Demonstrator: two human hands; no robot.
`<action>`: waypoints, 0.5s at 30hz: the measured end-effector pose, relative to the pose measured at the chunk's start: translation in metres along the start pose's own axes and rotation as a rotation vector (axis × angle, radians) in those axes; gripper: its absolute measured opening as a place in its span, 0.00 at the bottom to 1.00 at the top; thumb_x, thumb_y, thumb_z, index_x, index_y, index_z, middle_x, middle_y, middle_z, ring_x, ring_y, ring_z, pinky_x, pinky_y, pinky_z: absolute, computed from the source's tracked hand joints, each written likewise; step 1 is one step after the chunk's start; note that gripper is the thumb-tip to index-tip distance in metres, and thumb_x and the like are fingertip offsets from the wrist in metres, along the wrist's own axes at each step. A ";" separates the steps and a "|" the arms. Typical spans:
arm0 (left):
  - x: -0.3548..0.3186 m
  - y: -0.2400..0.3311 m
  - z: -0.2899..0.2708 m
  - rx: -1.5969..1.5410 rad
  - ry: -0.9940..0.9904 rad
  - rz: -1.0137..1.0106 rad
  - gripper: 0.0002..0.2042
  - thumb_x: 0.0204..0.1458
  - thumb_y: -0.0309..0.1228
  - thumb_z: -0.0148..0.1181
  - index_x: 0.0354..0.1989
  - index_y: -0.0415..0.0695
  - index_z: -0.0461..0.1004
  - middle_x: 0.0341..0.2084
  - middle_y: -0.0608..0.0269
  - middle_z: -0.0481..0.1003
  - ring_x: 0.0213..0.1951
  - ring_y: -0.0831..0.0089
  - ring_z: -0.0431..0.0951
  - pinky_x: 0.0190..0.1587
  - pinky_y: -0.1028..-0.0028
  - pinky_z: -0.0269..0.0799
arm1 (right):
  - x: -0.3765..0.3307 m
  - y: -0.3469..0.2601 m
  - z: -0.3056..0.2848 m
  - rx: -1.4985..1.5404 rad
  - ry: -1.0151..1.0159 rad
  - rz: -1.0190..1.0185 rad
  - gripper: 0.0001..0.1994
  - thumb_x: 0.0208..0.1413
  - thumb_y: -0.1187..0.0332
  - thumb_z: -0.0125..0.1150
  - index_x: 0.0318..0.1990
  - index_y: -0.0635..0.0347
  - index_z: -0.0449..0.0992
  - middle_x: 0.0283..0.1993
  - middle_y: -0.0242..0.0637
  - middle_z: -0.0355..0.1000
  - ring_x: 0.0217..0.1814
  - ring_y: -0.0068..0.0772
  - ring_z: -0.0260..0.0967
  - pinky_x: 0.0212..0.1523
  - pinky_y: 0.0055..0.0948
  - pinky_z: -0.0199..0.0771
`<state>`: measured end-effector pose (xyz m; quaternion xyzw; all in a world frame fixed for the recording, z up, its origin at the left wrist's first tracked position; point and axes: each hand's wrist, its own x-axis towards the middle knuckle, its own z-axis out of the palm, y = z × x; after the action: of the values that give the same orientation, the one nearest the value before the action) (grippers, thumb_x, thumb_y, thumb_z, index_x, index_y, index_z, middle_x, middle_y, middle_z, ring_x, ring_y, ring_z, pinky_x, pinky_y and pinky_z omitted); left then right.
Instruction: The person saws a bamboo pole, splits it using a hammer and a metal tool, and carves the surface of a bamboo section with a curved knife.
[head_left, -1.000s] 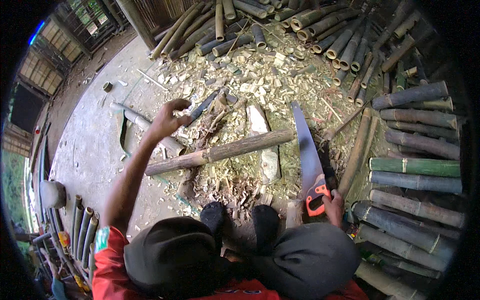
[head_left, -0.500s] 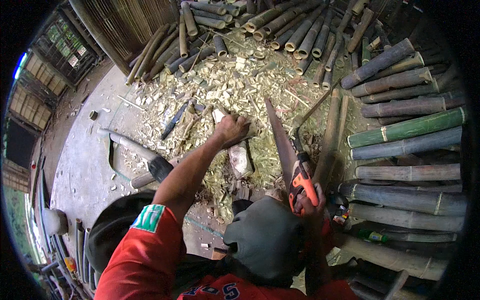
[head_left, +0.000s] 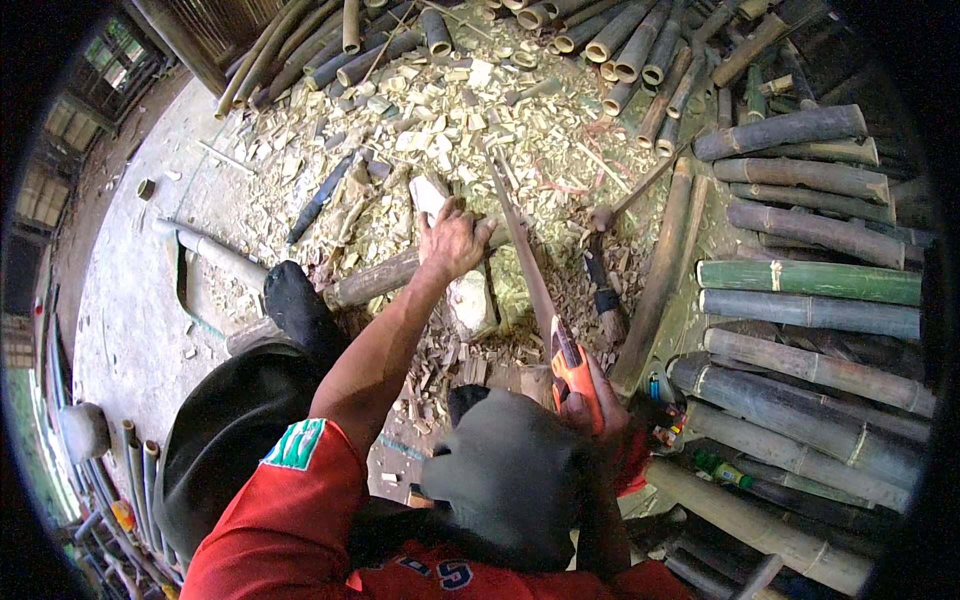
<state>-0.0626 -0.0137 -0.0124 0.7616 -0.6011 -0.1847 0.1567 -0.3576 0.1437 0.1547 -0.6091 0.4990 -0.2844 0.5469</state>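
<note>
Left hand (head_left: 455, 243) clasps the bamboo pole (head_left: 375, 278) while the right hand (head_left: 592, 402) grips the orange-handled saw (head_left: 537, 282).

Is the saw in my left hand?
No, your right hand grips the saw by its orange handle, while your left hand rests on the pole.

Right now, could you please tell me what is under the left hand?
A brown bamboo pole crossing a pale block; the left hand covers the stretch beneath it.
</note>
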 end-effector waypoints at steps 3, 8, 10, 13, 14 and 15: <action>0.003 -0.002 -0.003 -0.010 -0.022 -0.005 0.34 0.65 0.63 0.36 0.59 0.48 0.76 0.63 0.51 0.71 0.74 0.55 0.54 0.71 0.31 0.37 | 0.001 0.007 0.005 -0.024 -0.014 -0.057 0.36 0.68 0.49 0.53 0.72 0.69 0.58 0.56 0.46 0.73 0.52 0.33 0.73 0.56 0.33 0.71; 0.005 0.011 -0.015 -0.055 -0.102 -0.026 0.31 0.66 0.59 0.39 0.60 0.46 0.75 0.66 0.53 0.68 0.75 0.58 0.53 0.72 0.31 0.33 | 0.017 0.051 0.027 0.053 0.131 -0.152 0.27 0.68 0.57 0.54 0.67 0.68 0.64 0.46 0.45 0.75 0.45 0.32 0.74 0.48 0.31 0.73; 0.004 0.009 -0.016 -0.038 -0.123 -0.018 0.31 0.66 0.59 0.40 0.60 0.47 0.75 0.66 0.54 0.68 0.75 0.59 0.54 0.72 0.30 0.33 | 0.043 0.055 0.043 -0.022 0.172 -0.298 0.24 0.68 0.61 0.54 0.65 0.67 0.67 0.42 0.45 0.75 0.42 0.32 0.74 0.45 0.30 0.74; 0.002 0.008 -0.014 -0.024 -0.051 -0.014 0.30 0.65 0.59 0.42 0.57 0.47 0.78 0.64 0.55 0.71 0.72 0.58 0.60 0.69 0.27 0.38 | 0.110 0.001 0.062 -0.178 0.162 -0.317 0.22 0.68 0.68 0.52 0.64 0.73 0.69 0.50 0.49 0.78 0.46 0.29 0.74 0.49 0.30 0.75; 0.002 0.015 -0.019 -0.015 -0.089 -0.008 0.30 0.66 0.58 0.42 0.57 0.47 0.78 0.63 0.55 0.71 0.71 0.58 0.61 0.69 0.28 0.39 | 0.112 -0.005 0.059 -0.114 0.128 -0.114 0.22 0.69 0.67 0.51 0.65 0.73 0.68 0.51 0.49 0.78 0.47 0.27 0.74 0.47 0.28 0.76; 0.003 0.015 -0.023 0.018 -0.139 0.014 0.30 0.66 0.58 0.41 0.56 0.45 0.78 0.62 0.54 0.72 0.71 0.58 0.61 0.70 0.29 0.40 | 0.103 0.004 0.056 -0.084 0.144 -0.161 0.22 0.69 0.66 0.51 0.64 0.72 0.69 0.50 0.47 0.77 0.47 0.27 0.75 0.47 0.26 0.76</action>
<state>-0.0638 -0.0194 0.0146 0.7442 -0.6173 -0.2305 0.1091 -0.2743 0.0706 0.1168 -0.6475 0.4979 -0.3493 0.4592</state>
